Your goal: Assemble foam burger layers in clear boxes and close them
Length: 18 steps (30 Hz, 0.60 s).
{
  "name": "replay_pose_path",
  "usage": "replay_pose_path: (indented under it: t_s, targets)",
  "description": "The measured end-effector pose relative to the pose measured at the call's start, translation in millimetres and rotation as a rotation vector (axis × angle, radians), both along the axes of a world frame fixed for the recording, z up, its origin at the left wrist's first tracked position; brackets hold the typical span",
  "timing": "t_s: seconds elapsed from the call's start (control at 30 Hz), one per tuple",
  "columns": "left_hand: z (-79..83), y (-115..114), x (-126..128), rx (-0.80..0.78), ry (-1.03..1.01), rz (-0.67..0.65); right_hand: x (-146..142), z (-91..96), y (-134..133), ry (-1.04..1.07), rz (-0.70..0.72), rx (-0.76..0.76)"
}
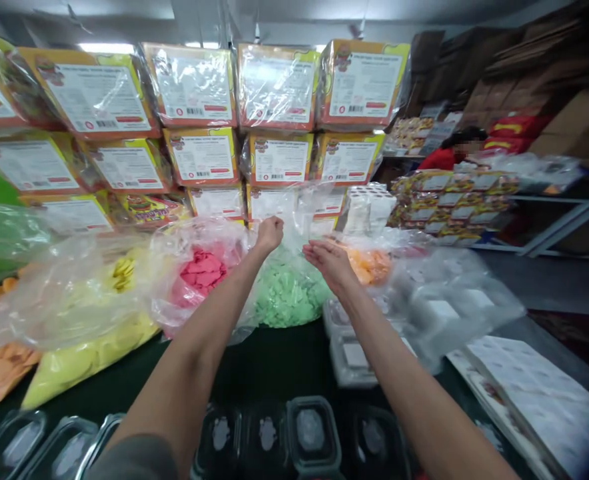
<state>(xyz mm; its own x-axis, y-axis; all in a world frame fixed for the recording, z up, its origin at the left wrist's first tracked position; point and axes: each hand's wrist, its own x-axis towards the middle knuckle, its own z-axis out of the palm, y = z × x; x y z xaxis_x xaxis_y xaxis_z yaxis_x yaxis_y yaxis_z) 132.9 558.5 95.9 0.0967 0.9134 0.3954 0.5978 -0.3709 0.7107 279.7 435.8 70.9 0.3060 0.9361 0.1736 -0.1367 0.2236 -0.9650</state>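
My left hand (269,233) is closed in a fist on the upper edge of a clear plastic bag (299,213) filled with green pieces (284,297). My right hand (330,261) reaches over the same bag's mouth with fingers stretched out and nothing in it. A bag of pink pieces (202,272) lies just left of the green one, and a bag of orange pieces (372,263) just right of it. Both arms stretch forward over a dark table (269,363).
A large bag of yellow pieces (94,333) lies at left. Wrapped labelled boxes (202,87) are stacked behind the bags. Small black trays (312,433) line the near edge. Clear lidded containers (354,357) and printed sheets (534,393) sit at right. A person (449,150) is far back right.
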Motion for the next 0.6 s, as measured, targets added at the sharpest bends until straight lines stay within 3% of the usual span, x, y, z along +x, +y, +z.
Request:
replay_pose_path:
  t_s: [0.13,0.23,0.43,0.6]
  targets:
    - [-12.7,15.9,-5.1,0.027,0.085,0.129,14.4,3.3,5.8,0.048,0.046,-0.014]
    - [-14.2,19.7,-17.6,0.043,0.173,0.114,5.1,10.4,23.9,0.037,0.085,-0.004]
    - [-23.5,15.7,-25.3,-0.050,0.381,-0.032,-16.3,28.9,53.5,-0.118,0.136,0.027]
    - [-37.6,-19.0,-27.3,-0.045,0.475,-0.312,-20.7,38.6,59.3,-0.399,0.129,0.026]
